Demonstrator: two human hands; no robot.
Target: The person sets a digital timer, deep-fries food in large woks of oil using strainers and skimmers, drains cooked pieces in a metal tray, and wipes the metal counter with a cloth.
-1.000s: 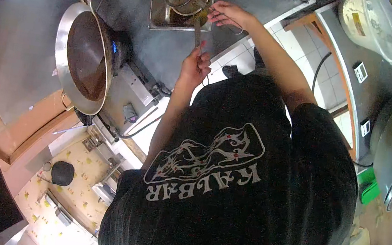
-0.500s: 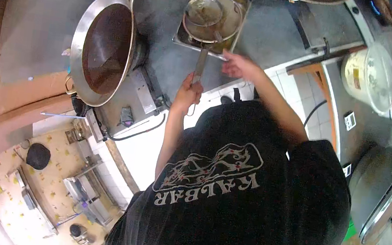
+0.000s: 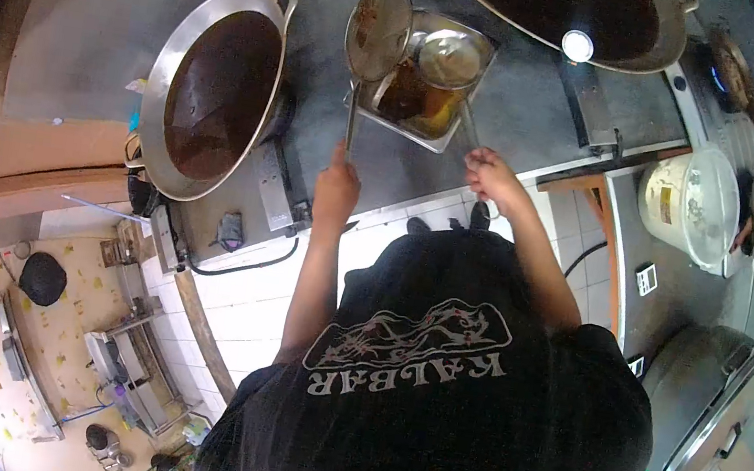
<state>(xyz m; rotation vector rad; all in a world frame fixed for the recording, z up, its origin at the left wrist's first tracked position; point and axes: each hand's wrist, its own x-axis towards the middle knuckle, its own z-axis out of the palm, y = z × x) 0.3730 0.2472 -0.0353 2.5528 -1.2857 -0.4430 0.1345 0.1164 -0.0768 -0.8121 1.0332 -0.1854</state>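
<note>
"Since both hands are busy, what does the left one have?"

"The left hand point(image 3: 337, 193) is closed around the long handle of a round strainer point(image 3: 380, 32), one finger pointing along the shaft. The strainer's round face is turned up toward the camera, and it overlaps the left side of a metal tray point(image 3: 424, 142) in this view."

"And the right?"

"The right hand point(image 3: 496, 177) grips the handle of a smaller round scoop point(image 3: 450, 60), fingers curled in. The scoop's bowl sits within the outline of the tray, toward its far right corner. I can't tell whether it touches the bottom."

"What's in the tray?"

"Dark brown stuff on the left and middle, with a yellowish, shiny patch near the front right. It stands on the grey metal counter point(image 3: 520, 111), just beyond both hands."

"Anything either side?"

"To the left, a wide wok point(image 3: 170, 62) holding dark liquid, with a loop handle at its far end. Up at the far right, another big wok point(image 3: 671, 31), also dark inside and cut off by the frame."

"Farther right?"

"A white bucket point(image 3: 667, 194), a small white device point(image 3: 646, 279) with a screen, and a large lidded pot point(image 3: 722, 424)."
</note>
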